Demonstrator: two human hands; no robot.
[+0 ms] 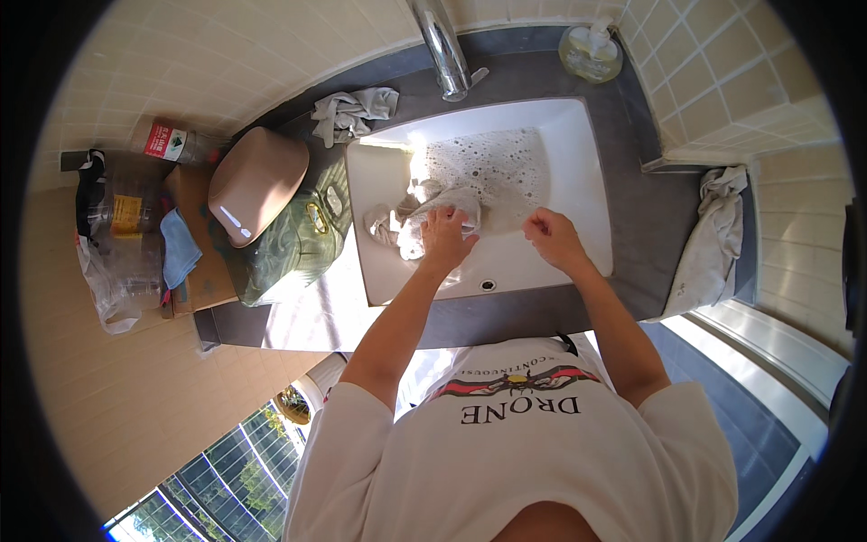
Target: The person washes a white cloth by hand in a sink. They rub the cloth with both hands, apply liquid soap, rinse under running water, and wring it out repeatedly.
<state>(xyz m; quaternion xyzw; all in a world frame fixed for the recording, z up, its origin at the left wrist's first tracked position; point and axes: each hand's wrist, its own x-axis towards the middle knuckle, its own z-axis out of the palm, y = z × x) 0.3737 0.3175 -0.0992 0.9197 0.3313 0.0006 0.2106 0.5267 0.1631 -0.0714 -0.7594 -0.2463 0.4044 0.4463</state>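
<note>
A white rectangular sink (589, 169) holds sudsy water (501, 162). On its left side lies a wet, bunched light cloth (460, 199). My left hand (447, 237) rests on the near part of this cloth with its fingers somewhat spread; whether it grips any fabric is hard to tell. Over the right part of the sink is my right hand (552, 237), its fingers curled in and no cloth seen in it. The chrome faucet (450, 68) stands behind the basin, and the overflow hole (488, 285) shows in the near wall.
Behind the sink lie a crumpled grey cloth (352, 112) and a pump soap bottle (590, 54). A pinkish-beige basin (261, 183), a green translucent container (291, 251) and a cardboard box (203, 264) crowd the left. Another cloth (711, 237) drapes over the counter's right end.
</note>
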